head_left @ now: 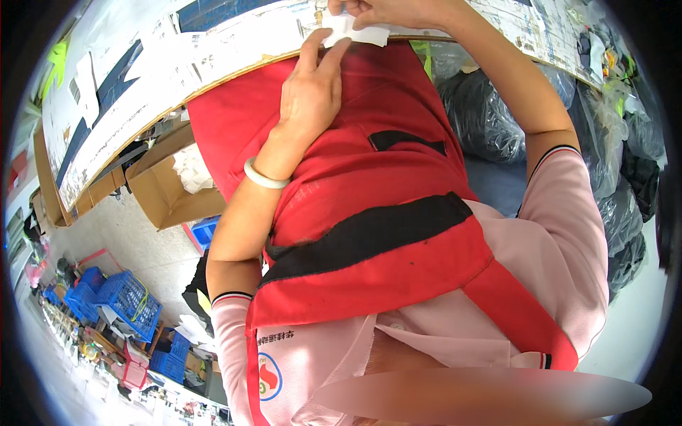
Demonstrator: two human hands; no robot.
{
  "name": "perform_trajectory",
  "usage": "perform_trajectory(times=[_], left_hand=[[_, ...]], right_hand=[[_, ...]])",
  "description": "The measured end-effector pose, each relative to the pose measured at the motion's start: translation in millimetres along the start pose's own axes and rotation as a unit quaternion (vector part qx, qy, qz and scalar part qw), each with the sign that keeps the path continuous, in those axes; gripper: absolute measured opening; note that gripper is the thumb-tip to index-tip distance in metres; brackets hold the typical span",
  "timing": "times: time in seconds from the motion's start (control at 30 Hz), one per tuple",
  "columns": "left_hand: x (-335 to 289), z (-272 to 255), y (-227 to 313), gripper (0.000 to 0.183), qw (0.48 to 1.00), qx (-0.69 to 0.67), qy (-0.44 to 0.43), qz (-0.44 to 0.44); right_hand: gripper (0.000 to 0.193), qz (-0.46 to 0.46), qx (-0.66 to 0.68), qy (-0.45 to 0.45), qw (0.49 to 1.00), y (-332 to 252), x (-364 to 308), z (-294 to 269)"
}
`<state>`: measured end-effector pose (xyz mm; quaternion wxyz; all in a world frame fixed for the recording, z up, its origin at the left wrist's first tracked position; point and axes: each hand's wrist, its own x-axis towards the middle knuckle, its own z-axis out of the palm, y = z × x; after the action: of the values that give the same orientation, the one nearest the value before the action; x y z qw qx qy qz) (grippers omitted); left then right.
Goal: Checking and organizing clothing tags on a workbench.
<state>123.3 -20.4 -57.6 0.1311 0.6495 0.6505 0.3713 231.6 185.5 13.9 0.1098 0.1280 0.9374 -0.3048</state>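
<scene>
A small white piece (pixel 371 34), thin like paper or cloth, lies at the near edge of the worktable (pixel 234 44). My left hand (pixel 312 96) reaches up to it with the index and middle fingers stretched out and apart. Their tips rest on the piece's near left side. My right hand (pixel 394 13) is over the far side of the same piece, its fingers bent and drawn together. The top edge of the picture cuts part of that hand off, and whatever is between its fingertips cannot be made out.
Dark blue pieces (pixel 117 74) lie on the table at left. Below its edge stands an open cardboard box (pixel 167 188) with white material inside. Blue plastic baskets (pixel 128 302) stand on the floor at lower left. Filled plastic bags (pixel 490 113) crowd the right side.
</scene>
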Motion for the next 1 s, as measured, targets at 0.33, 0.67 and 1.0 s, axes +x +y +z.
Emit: perform_trajectory(times=[0.33,0.67,1.0], left_hand=[[5.2,4.9,-1.9,0.042,0.998,0.046,-0.017,0.042],[7.0,-0.5,3.7,0.036,0.999,-0.019,-0.036,-0.021],[17.5,-39.6,4.0,0.036,0.99,-0.101,0.061,-0.076]], right_hand=[[0.043,0.029,-0.031,0.19,0.981,-4.8,-29.6,23.3],[0.036,0.086,0.019,0.146,0.985,9.1,-25.1,39.8],[0.032,0.051,0.057,0.185,0.98,12.2,-21.8,44.2]])
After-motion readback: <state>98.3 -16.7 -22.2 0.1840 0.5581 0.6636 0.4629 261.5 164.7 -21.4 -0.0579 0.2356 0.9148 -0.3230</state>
